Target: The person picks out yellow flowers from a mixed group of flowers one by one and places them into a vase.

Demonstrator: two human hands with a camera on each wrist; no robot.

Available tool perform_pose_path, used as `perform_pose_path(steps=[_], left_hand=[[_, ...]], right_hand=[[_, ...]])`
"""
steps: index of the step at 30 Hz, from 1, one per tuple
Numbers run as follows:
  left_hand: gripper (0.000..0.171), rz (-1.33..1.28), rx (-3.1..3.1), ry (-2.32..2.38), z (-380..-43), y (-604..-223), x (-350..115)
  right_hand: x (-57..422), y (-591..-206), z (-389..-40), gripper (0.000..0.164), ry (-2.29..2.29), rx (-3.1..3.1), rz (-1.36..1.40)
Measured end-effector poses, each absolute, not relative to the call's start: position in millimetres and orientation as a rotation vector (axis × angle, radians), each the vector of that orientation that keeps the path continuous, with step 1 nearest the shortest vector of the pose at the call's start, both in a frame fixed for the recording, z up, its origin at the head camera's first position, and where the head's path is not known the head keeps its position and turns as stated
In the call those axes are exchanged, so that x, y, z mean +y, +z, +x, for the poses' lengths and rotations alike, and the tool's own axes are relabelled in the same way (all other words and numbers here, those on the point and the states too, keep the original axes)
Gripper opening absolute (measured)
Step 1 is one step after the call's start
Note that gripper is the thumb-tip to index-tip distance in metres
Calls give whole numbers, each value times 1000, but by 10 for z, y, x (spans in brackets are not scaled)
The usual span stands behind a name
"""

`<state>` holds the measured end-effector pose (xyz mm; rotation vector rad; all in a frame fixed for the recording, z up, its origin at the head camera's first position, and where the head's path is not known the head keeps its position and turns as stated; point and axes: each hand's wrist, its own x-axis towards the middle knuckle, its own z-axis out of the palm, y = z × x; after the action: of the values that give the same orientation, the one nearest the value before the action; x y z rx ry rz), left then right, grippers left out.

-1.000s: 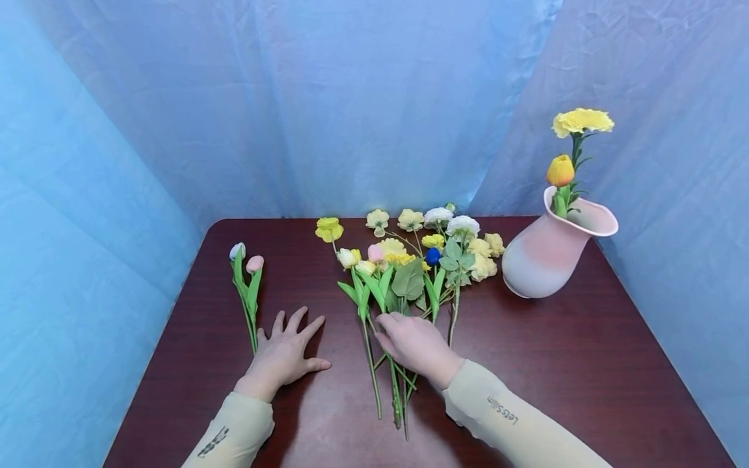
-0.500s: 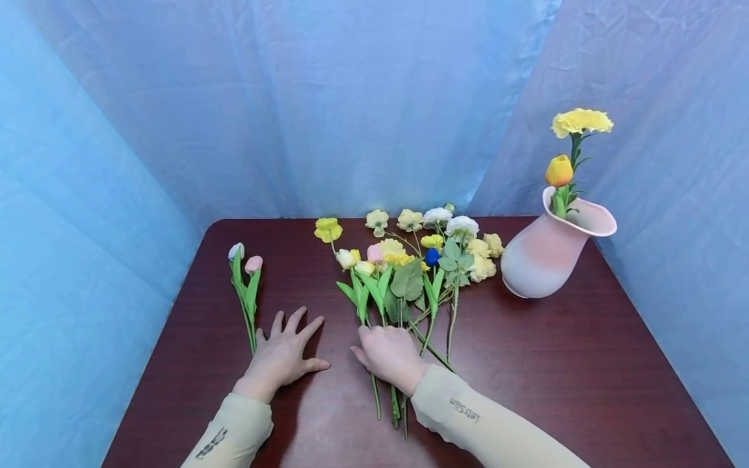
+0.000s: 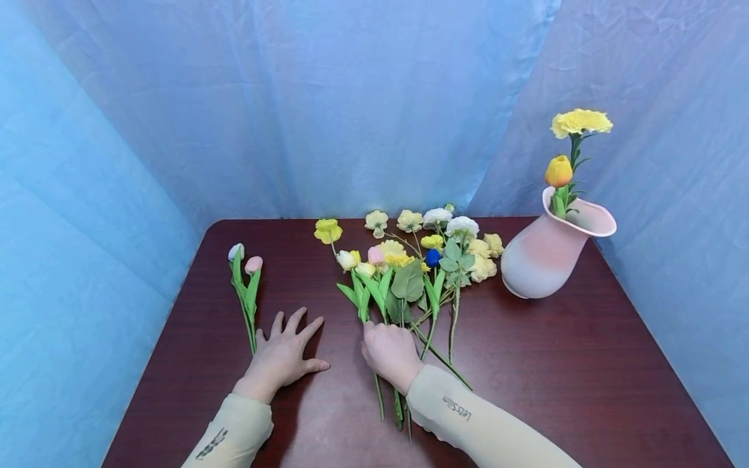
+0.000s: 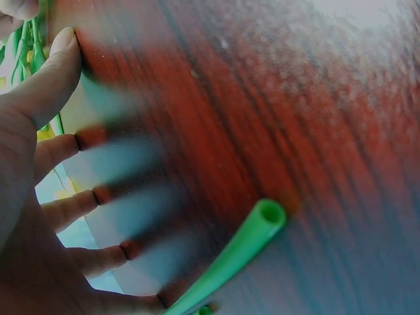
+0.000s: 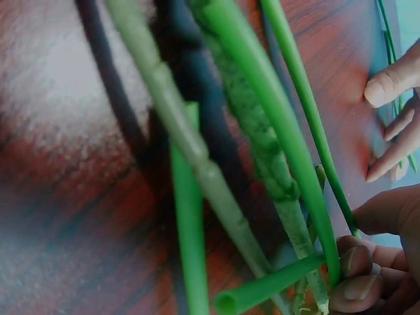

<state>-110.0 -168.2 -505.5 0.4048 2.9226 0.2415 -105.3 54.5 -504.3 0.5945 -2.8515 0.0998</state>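
My right hand point(image 3: 391, 351) is curled among the stems of the flower pile in mid-table, thumb and fingers gripping tulip stems point(image 5: 331, 252); the knuckles hide exactly which. Above it lie white-and-yellow tulips point(image 3: 347, 260), a pink tulip point(image 3: 376, 255) and a blue tulip point(image 3: 432, 257). Fingers spread, my left hand point(image 3: 282, 361) rests on the table and holds nothing. Along its outer side lie a pale tulip point(image 3: 236, 252) and a pink-headed tulip point(image 3: 253, 265), their lower stems partly hidden by the hand. One hollow stem end point(image 4: 259, 226) pokes out in the left wrist view.
A pink-and-white vase point(image 3: 544, 260) stands at the right rear, holding a yellow carnation point(image 3: 581, 122) and an orange-yellow tulip point(image 3: 559, 171). Several white and cream flowers point(image 3: 462, 227) lie near the table's back edge. Blue curtains point(image 3: 351, 117) surround the dark table point(image 3: 544, 370).
My right hand has moved left and slightly down along the pile, then settled on the tulip stems. A green stem now lies slanted out to the right. My left hand has stayed put.
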Motion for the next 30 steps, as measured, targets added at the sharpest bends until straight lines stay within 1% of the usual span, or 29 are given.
perform_pose_path(steps=[10, 19, 23, 30], left_hand=[[89, 400, 2922, 250, -1100, -5070, -1696], [88, 401, 2911, 264, -1100, -5054, -1690], [88, 401, 2912, 269, -1098, -5047, -1690], [89, 410, 2917, 259, -1096, -5047, -1685]], right_hand=[[584, -4997, -1060, 22, 306, -2805, 568], [708, -4812, -1094, 24, 418, -2787, 593], [812, -4722, -1137, 23, 395, -2804, 630], [1034, -4653, -1239, 18, 220, -2770, 735]])
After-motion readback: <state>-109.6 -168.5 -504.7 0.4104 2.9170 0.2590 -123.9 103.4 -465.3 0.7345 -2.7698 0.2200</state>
